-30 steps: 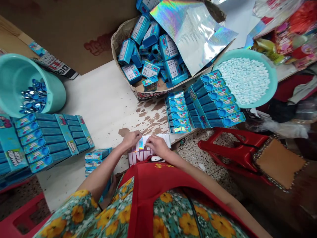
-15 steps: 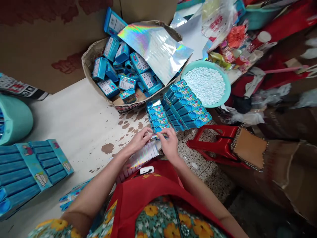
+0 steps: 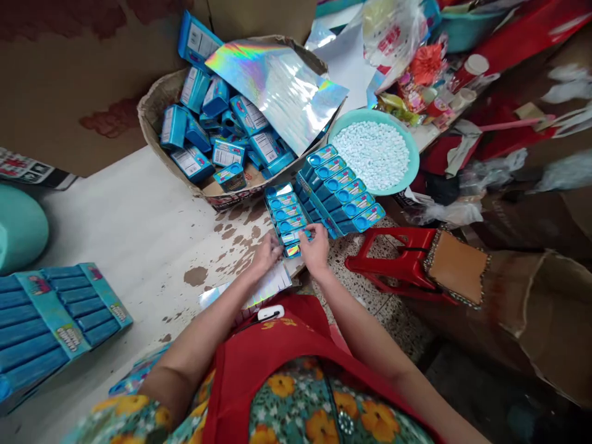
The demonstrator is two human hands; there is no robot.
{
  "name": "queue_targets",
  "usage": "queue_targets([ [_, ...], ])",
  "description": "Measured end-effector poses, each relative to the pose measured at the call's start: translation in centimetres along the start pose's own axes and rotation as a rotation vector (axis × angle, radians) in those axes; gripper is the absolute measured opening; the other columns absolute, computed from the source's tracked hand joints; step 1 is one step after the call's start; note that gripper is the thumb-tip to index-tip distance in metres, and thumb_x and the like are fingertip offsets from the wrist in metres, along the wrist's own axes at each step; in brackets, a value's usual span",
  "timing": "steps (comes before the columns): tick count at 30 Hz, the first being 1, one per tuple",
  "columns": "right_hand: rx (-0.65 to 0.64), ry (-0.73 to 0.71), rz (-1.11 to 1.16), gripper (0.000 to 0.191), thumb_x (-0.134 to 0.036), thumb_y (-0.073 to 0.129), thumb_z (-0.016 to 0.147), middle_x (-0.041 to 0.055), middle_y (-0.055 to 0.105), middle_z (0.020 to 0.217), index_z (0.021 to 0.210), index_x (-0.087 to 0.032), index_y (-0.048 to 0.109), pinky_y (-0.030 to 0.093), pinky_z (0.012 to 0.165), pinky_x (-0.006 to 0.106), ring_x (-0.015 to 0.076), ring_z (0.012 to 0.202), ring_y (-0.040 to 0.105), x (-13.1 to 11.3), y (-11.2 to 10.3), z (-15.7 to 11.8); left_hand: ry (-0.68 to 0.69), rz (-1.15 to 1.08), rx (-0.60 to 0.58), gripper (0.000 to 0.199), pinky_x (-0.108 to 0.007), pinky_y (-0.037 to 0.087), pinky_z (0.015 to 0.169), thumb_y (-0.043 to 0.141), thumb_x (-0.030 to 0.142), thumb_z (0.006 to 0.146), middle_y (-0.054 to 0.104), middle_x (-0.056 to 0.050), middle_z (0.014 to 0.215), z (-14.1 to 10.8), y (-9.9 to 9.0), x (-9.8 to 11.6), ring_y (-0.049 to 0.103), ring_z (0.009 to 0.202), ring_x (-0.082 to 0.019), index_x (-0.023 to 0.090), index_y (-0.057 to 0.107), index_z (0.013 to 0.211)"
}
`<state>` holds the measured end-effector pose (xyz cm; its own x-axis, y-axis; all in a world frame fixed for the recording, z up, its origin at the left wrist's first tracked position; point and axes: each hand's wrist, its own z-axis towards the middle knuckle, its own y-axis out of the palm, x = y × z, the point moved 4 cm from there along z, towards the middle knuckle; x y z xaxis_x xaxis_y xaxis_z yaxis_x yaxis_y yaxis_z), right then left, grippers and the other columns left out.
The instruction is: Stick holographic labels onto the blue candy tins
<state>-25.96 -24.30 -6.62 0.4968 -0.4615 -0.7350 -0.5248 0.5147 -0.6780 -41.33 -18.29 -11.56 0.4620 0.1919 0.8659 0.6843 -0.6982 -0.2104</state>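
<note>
Glossily blue, round-dimpled and labelled, the tin row (image 3: 290,211) lies at twelve o'clock on the counter (image 3: 129,203); the right hand (image 3: 315,250) touches it, the left hand (image 3: 267,254) curls beside, grips unclear.

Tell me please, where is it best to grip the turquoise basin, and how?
Probably by the rim of the turquoise basin, from the right, since blue tins crowd its near-left edge. The raised rim offers a hold; loose white pieces inside suggest keeping it level.
</note>
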Motion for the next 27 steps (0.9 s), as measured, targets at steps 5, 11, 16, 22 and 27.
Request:
queue_targets([
  [5, 0.111, -0.253, -0.045, 0.021, -0.021, 0.045, 0.087, 0.0126, 0.056, 0.107, 0.105, -0.016, 0.054, 0.036, 0.094, 0.043, 0.0238, 0.105, 0.048, -3.2, -1.7, -2.5, -0.089, 0.362, -0.099, 0.032, -0.026, 0.039, 0.064, 0.048, 0.047, 0.079, 0.062, -0.002, 0.078, -5.4, -8.3, -2.1, 0.054, 0.072, -0.016, 0.018, 0.059, 0.085],
  [11, -0.572, -0.540, 0.070, 0.024, -0.019, 0.050, 0.087, 0.0084, 0.060, 0.110, 0.110, -0.020, 0.059, 0.042, 0.094, 0.036, 0.0201, 0.107, 0.051, -7.3, 5.3, -9.7, -0.266, 0.191, -0.220, 0.041, -0.023, 0.037, 0.058, 0.059, 0.048, 0.070, 0.061, -0.001, 0.074, -12.8, -11.7, -6.6, 0.051, 0.067, -0.015, 0.016, 0.062, 0.094],
  [16, -0.961, -0.682, -0.133, 0.038, -0.021, 0.057, 0.084, 0.0101, 0.056, 0.125, 0.122, -0.018, 0.054, 0.041, 0.097, 0.040, 0.0233, 0.116, 0.047, -7.6, 10.6, -13.5, -0.277, 0.194, -0.066, 0.034, -0.022, 0.027, 0.050, 0.050, 0.047, 0.074, 0.044, 0.003, 0.057, -12.9, -10.6, -8.2, 0.036, 0.056, -0.010, 0.014, 0.056, 0.069],
  [22, -1.079, -0.848, -0.292, 0.047, -0.009, 0.043, 0.087, 0.0121, 0.043, 0.141, 0.133, -0.018, 0.043, 0.039, 0.099, 0.044, 0.0251, 0.127, 0.041, -7.0, 10.1, -14.9, -0.342, 0.091, -0.045, 0.028, -0.021, 0.026, 0.048, 0.050, 0.043, 0.071, 0.043, 0.003, 0.056, -12.6, -10.9, -9.2, 0.035, 0.052, -0.009, 0.015, 0.053, 0.066],
  [27, -1.081, -0.878, -0.228, 0.031, -0.013, 0.057, 0.082, 0.0129, 0.050, 0.133, 0.113, -0.017, 0.057, 0.041, 0.094, 0.041, 0.0263, 0.124, 0.043, -7.4, 9.4, -14.9, -0.348, 0.131, -0.010, 0.025, -0.023, 0.027, 0.049, 0.048, 0.039, 0.070, 0.047, 0.002, 0.055, -12.2, -10.8, -9.9, 0.038, 0.051, -0.010, 0.015, 0.055, 0.065],
])
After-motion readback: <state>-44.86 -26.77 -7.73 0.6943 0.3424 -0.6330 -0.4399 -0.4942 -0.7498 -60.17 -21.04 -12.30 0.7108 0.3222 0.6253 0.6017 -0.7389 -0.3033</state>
